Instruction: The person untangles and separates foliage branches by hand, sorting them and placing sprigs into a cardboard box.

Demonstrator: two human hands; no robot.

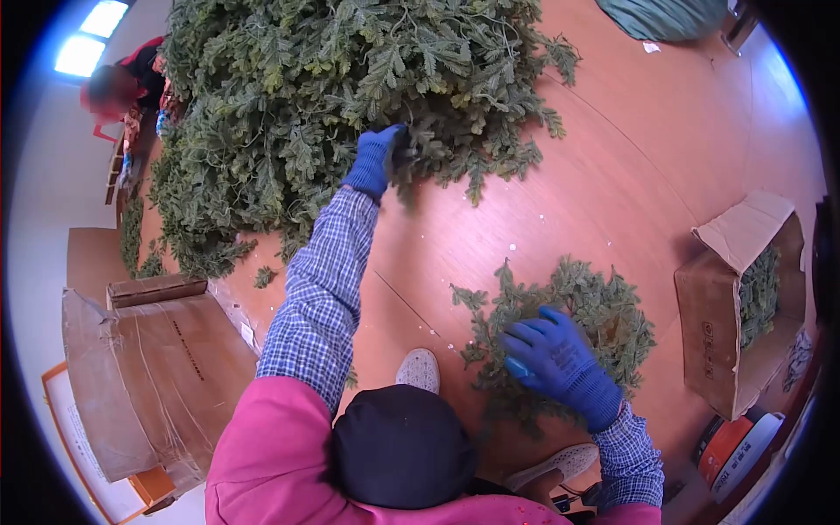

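My left hand (376, 163), in a blue knit glove, reaches forward into the front edge of a big heap of green artificial pine branches (289, 105). Its fingers look closed on a blurred artificial pine branch (415, 166), though the greenery partly hides them. Below and to the right, my right hand (560, 363), gloved in blue as well, is over a smaller pile of artificial pine branches (604, 306) on the floor by my feet. Its fingers are bent and apart, with nothing visible held in them.
An opened cardboard box (175, 359) lies at left. Another box (713, 324) at right contains green branches. An orange-and-white round object (739, 451) is below it. A person (131, 83) bends beside the heap at far left. A green bundle (665, 17) lies at top right.
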